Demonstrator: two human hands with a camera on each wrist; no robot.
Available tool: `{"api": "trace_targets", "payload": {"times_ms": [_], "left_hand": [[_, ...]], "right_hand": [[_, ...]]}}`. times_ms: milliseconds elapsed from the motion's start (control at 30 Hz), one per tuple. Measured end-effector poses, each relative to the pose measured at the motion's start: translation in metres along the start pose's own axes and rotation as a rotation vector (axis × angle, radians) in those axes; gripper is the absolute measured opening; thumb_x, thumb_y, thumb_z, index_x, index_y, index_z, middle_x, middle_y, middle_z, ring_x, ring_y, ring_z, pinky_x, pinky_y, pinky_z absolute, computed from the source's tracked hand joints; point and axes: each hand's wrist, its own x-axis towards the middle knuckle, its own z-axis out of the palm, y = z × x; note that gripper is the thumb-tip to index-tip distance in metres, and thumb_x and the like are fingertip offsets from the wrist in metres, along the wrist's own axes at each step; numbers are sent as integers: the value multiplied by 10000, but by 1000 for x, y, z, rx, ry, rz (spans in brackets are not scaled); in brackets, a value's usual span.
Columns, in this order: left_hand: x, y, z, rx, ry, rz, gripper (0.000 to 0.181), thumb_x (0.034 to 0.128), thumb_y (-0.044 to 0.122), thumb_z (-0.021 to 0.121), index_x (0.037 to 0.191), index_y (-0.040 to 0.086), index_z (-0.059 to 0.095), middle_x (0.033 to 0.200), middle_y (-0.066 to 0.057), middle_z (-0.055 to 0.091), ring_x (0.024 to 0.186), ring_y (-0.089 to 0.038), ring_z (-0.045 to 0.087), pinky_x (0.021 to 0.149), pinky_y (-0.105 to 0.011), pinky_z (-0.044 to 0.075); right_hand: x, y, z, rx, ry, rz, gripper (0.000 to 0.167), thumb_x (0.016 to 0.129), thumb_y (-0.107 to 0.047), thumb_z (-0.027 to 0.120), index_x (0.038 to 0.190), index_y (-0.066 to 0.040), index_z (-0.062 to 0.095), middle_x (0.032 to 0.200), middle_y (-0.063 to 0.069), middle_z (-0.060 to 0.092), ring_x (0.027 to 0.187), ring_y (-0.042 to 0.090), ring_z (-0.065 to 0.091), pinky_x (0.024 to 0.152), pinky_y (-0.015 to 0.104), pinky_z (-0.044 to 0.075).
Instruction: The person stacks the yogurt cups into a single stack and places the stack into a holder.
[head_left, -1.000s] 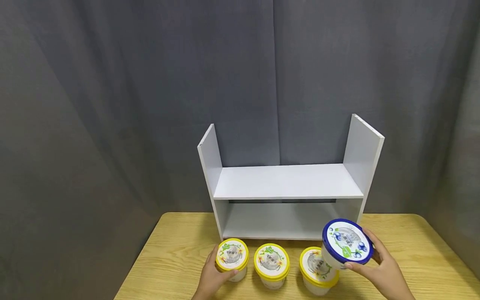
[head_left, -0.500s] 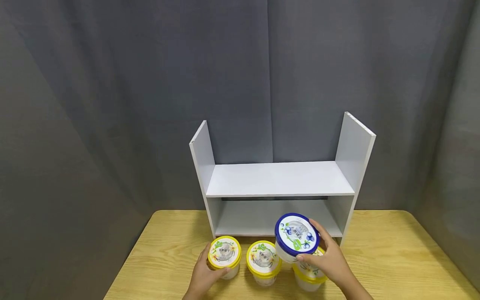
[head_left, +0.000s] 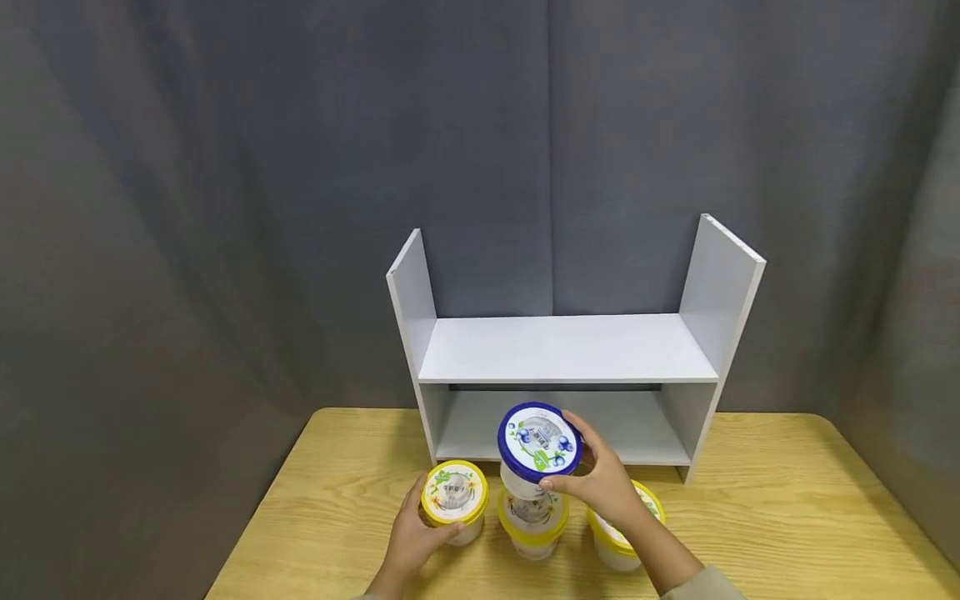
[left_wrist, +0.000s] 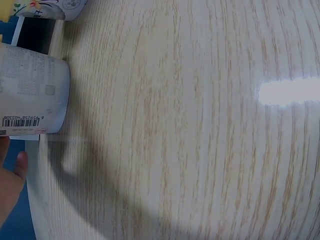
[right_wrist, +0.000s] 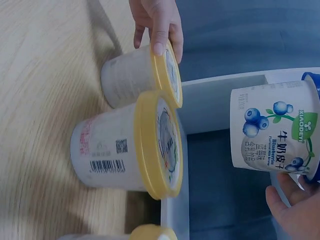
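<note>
My right hand (head_left: 606,485) grips a blue-lidded blueberry yogurt tub (head_left: 540,439), thumb at the front and fingers round the far side. This tub is raised above the middle yellow-lidded tub (head_left: 534,533) and partly covers it in the head view. On the table, my left hand (head_left: 412,532) holds the leftmost yellow-lidded tub (head_left: 454,492) by its side and lid edge. The right yellow-lidded tub (head_left: 617,552) stands partly behind my right forearm. In the right wrist view, the blueberry tub (right_wrist: 275,132) is apart from the standing tubs.
Behind the tubs stands a white two-tier shelf (head_left: 566,348) with upright side panels. Its lower board (head_left: 630,425) lies just beyond the row of tubs. The wooden table (head_left: 780,508) extends to both sides, and a grey curtain (head_left: 480,150) hangs behind.
My right hand has carried the blueberry tub leftward, from over the right yellow-lidded tub to over the middle one. The left hand stays at the leftmost tub.
</note>
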Motion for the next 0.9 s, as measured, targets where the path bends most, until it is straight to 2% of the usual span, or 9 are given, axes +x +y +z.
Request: {"api": "trace_targets", "payload": {"times_ms": [267,500,667,900], "left_hand": [[-6,0,5,-41,12,-5,958,544,222,805,1316,-12,289,1298,-248,319,1176,-388,292,964,-525,209],[-9,4,9,-99,-12,3,948,576,187,794,1325,-30,254,1300,-248,317,1127,-362,367,956,-486,262],[-10,7,13,-134,6,25,941,573,125,786,1320,-55,242,1295,-256,317,1117,-356,370,953,-491,260],[-10,7,19,-167,53,24,932,565,119,787,1328,-3,266,1300,-231,319,1165,-372,314,977,-499,209]], "right_hand": [[8,4,15,31,-32,-9,909,579,-133,795,1336,-123,291,1199,152,449,1015,262,482,855,374,413],[11,12,31,58,-41,-24,899,583,-122,792,1333,-105,297,1166,143,472,989,256,495,845,376,422],[12,14,38,44,-36,-44,884,592,-146,789,1327,-88,302,1176,151,465,997,269,493,837,386,421],[18,13,46,33,-39,-37,892,581,-169,797,1324,-96,310,1196,143,456,1009,266,487,838,385,419]]}}
